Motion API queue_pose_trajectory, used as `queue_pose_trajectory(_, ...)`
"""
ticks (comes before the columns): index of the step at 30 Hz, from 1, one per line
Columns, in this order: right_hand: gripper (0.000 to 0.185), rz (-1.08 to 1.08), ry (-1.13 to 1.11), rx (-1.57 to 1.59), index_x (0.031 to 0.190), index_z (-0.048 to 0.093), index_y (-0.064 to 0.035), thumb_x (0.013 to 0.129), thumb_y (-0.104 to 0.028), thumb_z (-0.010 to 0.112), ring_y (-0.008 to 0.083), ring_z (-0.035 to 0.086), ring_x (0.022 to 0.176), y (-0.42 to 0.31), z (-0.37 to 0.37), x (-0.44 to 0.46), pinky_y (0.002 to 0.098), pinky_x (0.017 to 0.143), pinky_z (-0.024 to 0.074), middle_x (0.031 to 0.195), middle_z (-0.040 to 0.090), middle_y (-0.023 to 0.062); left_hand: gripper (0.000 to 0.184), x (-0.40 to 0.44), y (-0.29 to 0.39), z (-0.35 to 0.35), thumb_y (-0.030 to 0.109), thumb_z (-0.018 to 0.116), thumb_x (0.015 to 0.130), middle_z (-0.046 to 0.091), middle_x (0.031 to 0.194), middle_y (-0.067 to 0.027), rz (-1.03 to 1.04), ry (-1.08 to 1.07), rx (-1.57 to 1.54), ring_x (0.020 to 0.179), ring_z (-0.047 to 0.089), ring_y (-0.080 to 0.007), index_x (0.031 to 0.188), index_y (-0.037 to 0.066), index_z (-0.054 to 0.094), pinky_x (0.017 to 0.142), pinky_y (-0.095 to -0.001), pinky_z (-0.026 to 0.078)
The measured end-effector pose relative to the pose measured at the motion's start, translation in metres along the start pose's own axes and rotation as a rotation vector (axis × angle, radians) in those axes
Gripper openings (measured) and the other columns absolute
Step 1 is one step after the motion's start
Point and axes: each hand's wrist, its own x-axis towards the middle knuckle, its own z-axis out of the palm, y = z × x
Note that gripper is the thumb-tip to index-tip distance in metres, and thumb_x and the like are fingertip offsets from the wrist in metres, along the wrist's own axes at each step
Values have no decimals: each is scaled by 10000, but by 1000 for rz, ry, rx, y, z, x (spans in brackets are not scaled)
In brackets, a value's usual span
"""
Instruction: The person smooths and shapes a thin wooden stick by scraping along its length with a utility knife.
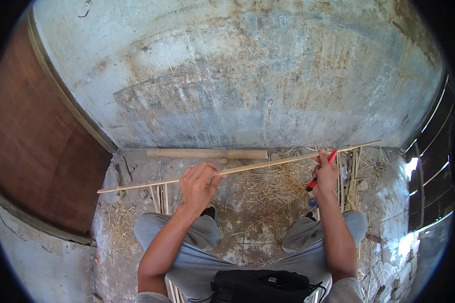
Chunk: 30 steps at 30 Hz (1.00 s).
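Stained wall — dusty floor

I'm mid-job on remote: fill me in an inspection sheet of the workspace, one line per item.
Surface: rough grey floor, littered.
Job's things: long thin pale wooden strip, held slanting across the view; slim red-and-black tool, kind unclear.
Clutter: curly straw-coloured shavings over much of the floor; thick pale round pole lying along the wall base.
Hands: left hand pinches the strip; right hand grips the tool, with the strip at its fingertips.
Cables: nothing seen.
Surroundings: stained pale-blue wall ahead, brown wooden panel at left, dark slatted panel at right.
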Motion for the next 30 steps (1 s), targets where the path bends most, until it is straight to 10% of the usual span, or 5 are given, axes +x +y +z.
queue_pose_trajectory(6,241,8,-19,-33,907,605,-105,920,-335,675,40,376,456,-4,5,-4,230,430,323,749,610,11,360,-3,2,2,340,875,645,670,719,-56,-98,-71,-40,576,622,-230,735,58,670,504,-325,450)
queue_pose_trajectory(30,255,-30,-40,-12,856,578,-90,943,-319,648,44,365,464,3,11,-9,228,434,311,754,603,27,119,-11,-2,2,160,749,794,648,837,-44,-161,-234,-149,670,644,-266,869,86,693,565,-362,495)
